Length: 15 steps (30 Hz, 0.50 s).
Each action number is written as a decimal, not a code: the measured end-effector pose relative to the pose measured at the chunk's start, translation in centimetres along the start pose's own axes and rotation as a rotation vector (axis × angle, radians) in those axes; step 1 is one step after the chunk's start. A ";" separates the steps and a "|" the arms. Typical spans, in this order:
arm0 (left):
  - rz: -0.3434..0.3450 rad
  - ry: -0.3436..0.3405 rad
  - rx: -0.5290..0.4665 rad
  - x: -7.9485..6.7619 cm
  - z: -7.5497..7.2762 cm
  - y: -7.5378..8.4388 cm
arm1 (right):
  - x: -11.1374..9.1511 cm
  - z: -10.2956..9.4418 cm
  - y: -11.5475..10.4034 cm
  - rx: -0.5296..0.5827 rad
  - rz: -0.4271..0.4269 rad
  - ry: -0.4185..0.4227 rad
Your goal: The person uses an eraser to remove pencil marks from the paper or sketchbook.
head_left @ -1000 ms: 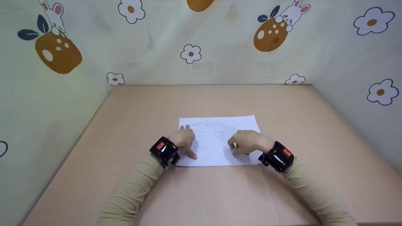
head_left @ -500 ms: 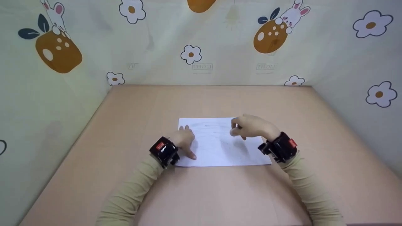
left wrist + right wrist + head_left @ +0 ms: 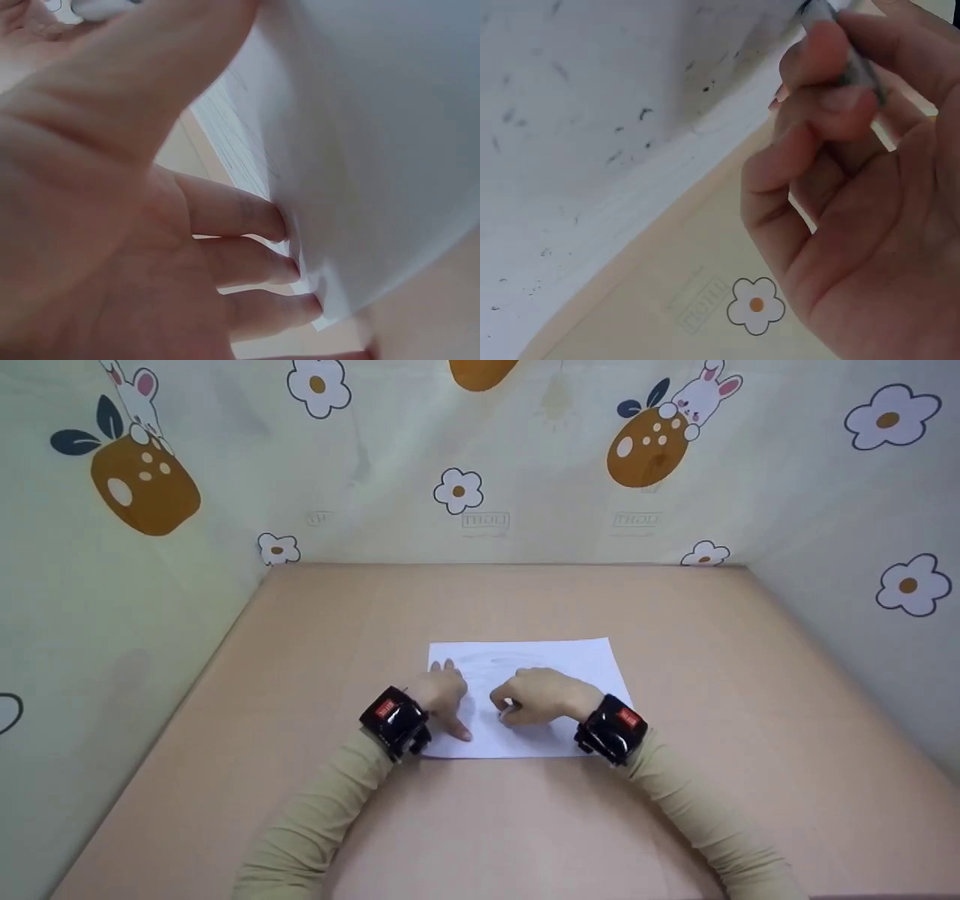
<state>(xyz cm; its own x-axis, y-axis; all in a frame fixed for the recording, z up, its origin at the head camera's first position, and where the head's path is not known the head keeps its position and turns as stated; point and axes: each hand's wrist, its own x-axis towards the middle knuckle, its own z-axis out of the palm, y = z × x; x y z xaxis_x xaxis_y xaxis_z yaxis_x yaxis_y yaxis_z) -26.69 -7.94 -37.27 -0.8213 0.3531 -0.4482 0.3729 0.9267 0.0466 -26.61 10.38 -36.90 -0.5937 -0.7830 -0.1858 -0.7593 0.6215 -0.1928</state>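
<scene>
A white sheet of paper [image 3: 577,656] lies on the table, with faint grey pencil strokes [image 3: 514,660] toward its far edge. My left hand [image 3: 442,697] rests on the sheet's left side, fingers spread and fairly straight; in the left wrist view its fingertips [image 3: 300,304] press at the paper's edge. Over the middle of the paper, my right hand [image 3: 536,695] pinches a small whitish-grey eraser [image 3: 864,75] between thumb and fingers. Most of the eraser is hidden by the fingers. Dark crumbs [image 3: 645,114] are scattered on the paper in the right wrist view.
The brown tabletop [image 3: 360,607] extends around the paper on all sides. A pale curtain [image 3: 382,450] printed with flowers, rabbits and oranges encloses the back and both sides. Each wrist wears a black camera unit [image 3: 394,721].
My right hand lifted toward the sheet's far right, then came down and left to the middle of the paper, still pinching the eraser. The left hand has stayed in place.
</scene>
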 end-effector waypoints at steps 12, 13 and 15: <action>-0.001 0.008 -0.004 0.0 0.0 -0.1 | -0.3 -0.1 -0.3 -0.023 -0.009 0.060; -0.007 0.006 -0.013 0.1 0.0 -0.1 | -0.2 -0.1 -0.4 -0.021 -0.014 0.060; -0.012 0.000 -0.018 0.1 0.0 -0.2 | -0.3 -0.2 -0.6 -0.025 0.019 0.012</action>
<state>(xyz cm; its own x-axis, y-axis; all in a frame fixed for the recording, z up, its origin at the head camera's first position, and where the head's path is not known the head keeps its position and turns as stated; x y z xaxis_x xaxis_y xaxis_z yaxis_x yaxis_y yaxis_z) -26.83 -8.05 -37.28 -0.8257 0.3423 -0.4484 0.3556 0.9329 0.0575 -26.03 10.26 -36.54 -0.6109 -0.7715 -0.1776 -0.7543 0.6353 -0.1652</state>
